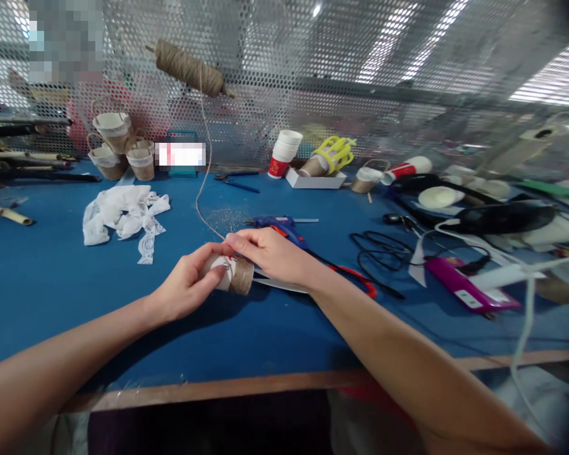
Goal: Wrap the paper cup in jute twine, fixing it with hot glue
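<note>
Head view: blue tabletop (pixel 265 341) before a perforated metal screen (pixel 265 114), left hand (pixel 183 284) near.

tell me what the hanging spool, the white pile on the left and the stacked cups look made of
Spool: probably jute twine, matte; brown, with visible windings.
White pile: lace fabric, likely cotton or synthetic; patterned, scalloped strip edges.
Stacked cups: apparently paper, smooth; thin nested rims, printed red outside.

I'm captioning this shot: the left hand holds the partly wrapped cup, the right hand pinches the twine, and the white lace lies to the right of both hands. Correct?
Not quite: the head view shows the white lace to the left of both hands. The left hand does hold the partly wrapped cup, and the right hand pinches the twine.
</note>
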`<state>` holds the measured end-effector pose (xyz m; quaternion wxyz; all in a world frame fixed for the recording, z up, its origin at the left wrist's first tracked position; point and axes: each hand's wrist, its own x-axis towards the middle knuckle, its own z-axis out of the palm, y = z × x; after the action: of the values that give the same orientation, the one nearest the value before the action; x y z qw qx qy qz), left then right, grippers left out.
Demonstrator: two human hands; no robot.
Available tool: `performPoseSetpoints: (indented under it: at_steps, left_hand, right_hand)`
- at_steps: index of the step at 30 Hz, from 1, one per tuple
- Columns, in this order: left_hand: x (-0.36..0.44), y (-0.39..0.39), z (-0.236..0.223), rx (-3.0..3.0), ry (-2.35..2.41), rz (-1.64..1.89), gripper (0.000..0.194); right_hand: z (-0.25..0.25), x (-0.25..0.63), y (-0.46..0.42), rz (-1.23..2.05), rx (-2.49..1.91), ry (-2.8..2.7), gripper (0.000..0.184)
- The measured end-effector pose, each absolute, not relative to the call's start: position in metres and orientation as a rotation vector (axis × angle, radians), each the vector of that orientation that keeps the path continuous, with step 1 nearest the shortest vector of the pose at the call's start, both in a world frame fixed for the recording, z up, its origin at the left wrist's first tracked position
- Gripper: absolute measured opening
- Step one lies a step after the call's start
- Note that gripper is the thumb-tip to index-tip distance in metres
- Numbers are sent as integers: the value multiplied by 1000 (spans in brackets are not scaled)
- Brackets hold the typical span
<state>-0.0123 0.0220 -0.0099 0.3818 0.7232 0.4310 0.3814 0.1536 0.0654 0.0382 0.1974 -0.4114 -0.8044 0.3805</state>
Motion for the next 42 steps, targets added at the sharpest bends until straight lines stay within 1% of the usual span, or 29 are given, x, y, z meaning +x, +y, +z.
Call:
performPoseSetpoints:
  at_steps: [3, 6, 8, 9, 12, 15, 19, 20, 23, 24, 25, 27, 28, 34, 37, 40, 42]
  left_hand:
    - [-12, 23, -11, 1851, 1163, 913, 26]
    - [-12, 23, -11, 1854, 1204, 861, 27]
    - [-13, 23, -11, 1868, 1231, 828, 26]
    - [-13, 22, -11, 1879, 1240, 819, 26]
    - [-13, 22, -10, 1905, 1251, 842, 28]
    - [-12, 21, -9, 1907, 1268, 860, 31]
    - [-12, 22, -10, 1958, 1262, 896, 31]
    - [-12, 22, -11, 1972, 1260, 906, 30]
    - [-14, 24, -12, 1993, 1278, 912, 29]
    - [-14, 25, -12, 1997, 1286, 913, 29]
    - [-14, 26, -12, 2000, 1295, 910, 29]
    - [-14, 27, -12, 2003, 1312, 903, 29]
    - [-14, 27, -12, 2002, 1322, 898, 29]
    - [-14, 28, -10, 1981, 1363, 887, 30]
    - [-14, 28, -10, 1979, 1361, 877, 31]
    - [-15, 28, -12, 1994, 1348, 888, 30]
    - [-14, 28, -12, 2000, 1343, 918, 30]
  right_hand:
    - [41, 169, 75, 833, -1290, -2241, 37]
    - [45, 193, 91, 493, -1591, -2195, 36]
    - [43, 209, 102, 294, -1806, -2175, 29]
    - [40, 216, 108, 266, -1863, -2172, 26]
    - [26, 226, 121, 304, -1939, -2192, 19]
    - [11, 227, 129, 369, -1964, -2170, 17]
    - [7, 227, 132, 466, -1962, -2047, 9]
    - [9, 227, 130, 505, -1950, -2008, 10]
    - [22, 228, 118, 630, -1867, -1903, 26]
    - [28, 228, 111, 667, -1822, -1879, 29]
    - [34, 227, 104, 725, -1759, -1854, 29]
    - [45, 226, 90, 997, -1563, -1742, 22]
    - [49, 226, 83, 1069, -1532, -1729, 21]
    - [50, 221, 52, 1223, -1378, -1931, 19]
    - [47, 220, 43, 1140, -1490, -2052, 22]
    - [46, 220, 36, 891, -1544, -2168, 30]
    - [45, 221, 33, 762, -1534, -2227, 28]
